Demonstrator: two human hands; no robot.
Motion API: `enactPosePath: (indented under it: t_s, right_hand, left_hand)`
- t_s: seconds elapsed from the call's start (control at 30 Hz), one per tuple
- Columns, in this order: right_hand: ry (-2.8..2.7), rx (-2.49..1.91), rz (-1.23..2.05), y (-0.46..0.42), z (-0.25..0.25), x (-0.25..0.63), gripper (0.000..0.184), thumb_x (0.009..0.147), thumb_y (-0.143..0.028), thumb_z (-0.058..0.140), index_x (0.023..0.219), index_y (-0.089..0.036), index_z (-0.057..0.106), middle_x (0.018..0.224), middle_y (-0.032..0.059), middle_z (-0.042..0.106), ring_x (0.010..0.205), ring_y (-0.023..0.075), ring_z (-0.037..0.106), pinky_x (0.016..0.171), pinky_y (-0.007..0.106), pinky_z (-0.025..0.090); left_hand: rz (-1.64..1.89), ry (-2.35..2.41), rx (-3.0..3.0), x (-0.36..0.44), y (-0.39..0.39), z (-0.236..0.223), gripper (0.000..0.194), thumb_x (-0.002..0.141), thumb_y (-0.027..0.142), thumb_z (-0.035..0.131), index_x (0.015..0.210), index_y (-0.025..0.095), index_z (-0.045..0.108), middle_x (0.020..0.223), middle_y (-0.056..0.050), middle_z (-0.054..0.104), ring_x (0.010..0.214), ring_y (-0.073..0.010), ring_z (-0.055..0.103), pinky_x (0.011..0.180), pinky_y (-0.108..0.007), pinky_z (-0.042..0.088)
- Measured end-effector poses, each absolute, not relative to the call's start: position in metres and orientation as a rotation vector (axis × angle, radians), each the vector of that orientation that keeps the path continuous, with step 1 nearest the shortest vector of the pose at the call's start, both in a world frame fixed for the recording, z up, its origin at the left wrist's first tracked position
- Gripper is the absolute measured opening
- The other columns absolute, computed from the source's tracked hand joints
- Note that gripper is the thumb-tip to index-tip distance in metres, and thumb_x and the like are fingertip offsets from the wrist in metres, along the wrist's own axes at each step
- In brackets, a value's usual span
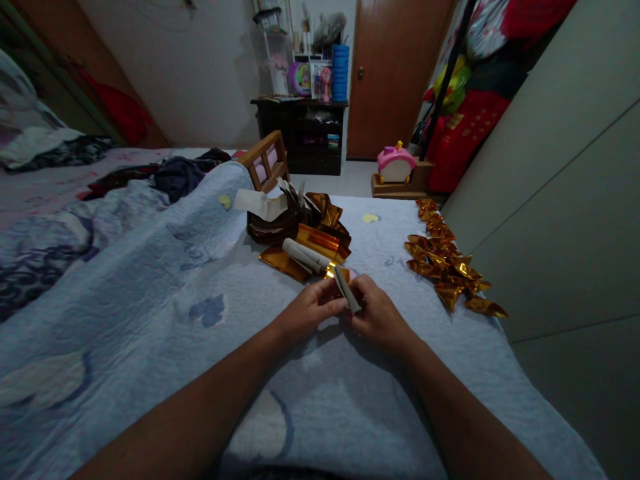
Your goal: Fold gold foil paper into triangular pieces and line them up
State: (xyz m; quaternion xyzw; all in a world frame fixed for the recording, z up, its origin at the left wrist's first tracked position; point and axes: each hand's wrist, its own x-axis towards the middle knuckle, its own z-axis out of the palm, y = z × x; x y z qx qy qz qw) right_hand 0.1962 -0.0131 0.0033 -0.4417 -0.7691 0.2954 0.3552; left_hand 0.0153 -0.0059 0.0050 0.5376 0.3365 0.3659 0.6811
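Observation:
Both of my hands meet over the pale blue quilt point(150, 320) and pinch one small folded piece of gold foil paper point(345, 285), its white back facing up. My left hand point(313, 308) grips its left side with closed fingers. My right hand point(377, 312) holds the right side, fingers curled around it. Just beyond the hands lies a stack of flat gold foil sheets point(305, 257) with a rolled sheet point(306, 255) on top. To the right, several folded gold pieces point(447, 263) lie in a row along the quilt's edge.
A wooden box point(265, 163) and a heap of crumpled foil and paper point(285, 213) sit behind the stack. Clothes point(175, 177) lie on the bed at left. A grey wardrobe wall point(560, 187) stands close on the right. A dark shelf point(303, 133) and a door point(390, 73) are at the far end.

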Motion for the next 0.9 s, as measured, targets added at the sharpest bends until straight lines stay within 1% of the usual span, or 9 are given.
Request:
enactPosePath:
  t_s: [0.1, 0.23, 0.33, 0.47, 0.57, 0.67, 0.73, 0.83, 0.9]
  right_hand:
    - [-2.029, -1.099, 0.776, -0.0137, 0.0042, 0.1969, 0.022, 0.076, -0.017, 0.060, 0.094, -0.024, 0.049, 0.096, 0.0027, 0.056, 0.080, 0.0175, 0.053, 0.070, 0.031, 0.047]
    - [-2.040, -1.042, 0.831, -0.0147, 0.0086, 0.1985, 0.031, 0.078, -0.017, 0.061, 0.107, -0.023, 0.051, 0.100, 0.0039, 0.055, 0.086, 0.0186, 0.054, 0.074, 0.033, 0.050]
    - [-1.974, -1.074, 0.861, -0.0151, 0.0109, 0.1985, 0.037, 0.079, -0.017, 0.059, 0.114, -0.022, 0.050, 0.100, 0.0046, 0.057, 0.085, 0.0184, 0.056, 0.073, 0.032, 0.052]
    - [-1.882, -1.118, 0.913, -0.0148, 0.0106, 0.1980, 0.053, 0.079, -0.016, 0.059, 0.129, -0.023, 0.042, 0.093, 0.0017, 0.061, 0.076, 0.0165, 0.059, 0.066, 0.030, 0.050]
    - [-1.867, -1.109, 0.961, -0.0146, 0.0087, 0.1980, 0.065, 0.080, -0.016, 0.060, 0.139, -0.025, 0.034, 0.092, 0.0004, 0.061, 0.072, 0.0153, 0.059, 0.063, 0.028, 0.048]
    - [-1.854, -1.121, 0.983, -0.0145, 0.0068, 0.1984, 0.066, 0.082, -0.019, 0.061, 0.141, -0.026, 0.032, 0.093, 0.0002, 0.061, 0.069, 0.0141, 0.058, 0.062, 0.027, 0.047]
    - [-1.834, -1.129, 0.983, -0.0141, 0.0062, 0.1992, 0.067, 0.081, -0.020, 0.061, 0.141, -0.026, 0.032, 0.094, 0.0001, 0.061, 0.068, 0.0137, 0.057, 0.062, 0.027, 0.047]
    - [-1.811, -1.135, 0.964, -0.0128, 0.0068, 0.2012, 0.067, 0.077, -0.018, 0.060, 0.139, -0.026, 0.035, 0.090, -0.0011, 0.060, 0.069, 0.0147, 0.057, 0.064, 0.028, 0.047]
    - [-1.809, -1.139, 0.913, -0.0115, 0.0078, 0.2026, 0.065, 0.075, -0.015, 0.059, 0.135, -0.026, 0.040, 0.092, 0.0004, 0.061, 0.074, 0.0164, 0.058, 0.066, 0.029, 0.048]
  left_hand:
    - [0.823, 0.764, 1.231, 0.0123, -0.0058, 0.0052, 0.047, 0.080, 0.047, 0.079, 0.116, 0.020, 0.069, 0.110, -0.009, 0.071, 0.106, -0.0239, 0.065, 0.097, -0.037, 0.049]
    - [0.827, 0.774, 1.203, 0.0092, -0.0059, 0.0045, 0.048, 0.083, 0.047, 0.076, 0.121, 0.020, 0.069, 0.112, -0.010, 0.071, 0.107, -0.0251, 0.065, 0.097, -0.038, 0.048]
    - [0.803, 0.772, 1.120, 0.0095, -0.0067, 0.0041, 0.049, 0.084, 0.050, 0.072, 0.121, 0.019, 0.069, 0.113, -0.011, 0.071, 0.101, -0.0247, 0.066, 0.090, -0.036, 0.051]
    - [0.807, 0.816, 1.105, 0.0107, -0.0075, 0.0028, 0.049, 0.084, 0.049, 0.072, 0.123, 0.018, 0.068, 0.108, -0.011, 0.070, 0.090, -0.0209, 0.065, 0.080, -0.031, 0.052]
    - [0.821, 0.860, 1.162, 0.0108, -0.0070, 0.0015, 0.052, 0.079, 0.044, 0.078, 0.123, 0.018, 0.067, 0.101, -0.008, 0.070, 0.083, -0.0178, 0.063, 0.074, -0.027, 0.051]
    - [0.845, 0.886, 1.165, 0.0107, -0.0056, 0.0005, 0.058, 0.071, 0.040, 0.085, 0.121, 0.017, 0.068, 0.096, -0.007, 0.071, 0.077, -0.0169, 0.063, 0.068, -0.025, 0.050]
    - [0.854, 0.908, 1.165, 0.0107, -0.0048, 0.0003, 0.059, 0.069, 0.040, 0.085, 0.121, 0.016, 0.068, 0.093, -0.006, 0.071, 0.073, -0.0158, 0.062, 0.064, -0.024, 0.049]
    - [0.865, 0.952, 1.203, 0.0106, -0.0039, 0.0015, 0.053, 0.070, 0.037, 0.083, 0.116, 0.014, 0.070, 0.091, -0.006, 0.070, 0.072, -0.0152, 0.061, 0.064, -0.024, 0.048]
    - [0.882, 0.996, 1.225, 0.0103, -0.0036, 0.0029, 0.047, 0.071, 0.033, 0.081, 0.112, 0.013, 0.072, 0.089, -0.006, 0.070, 0.071, -0.0150, 0.060, 0.064, -0.024, 0.048]
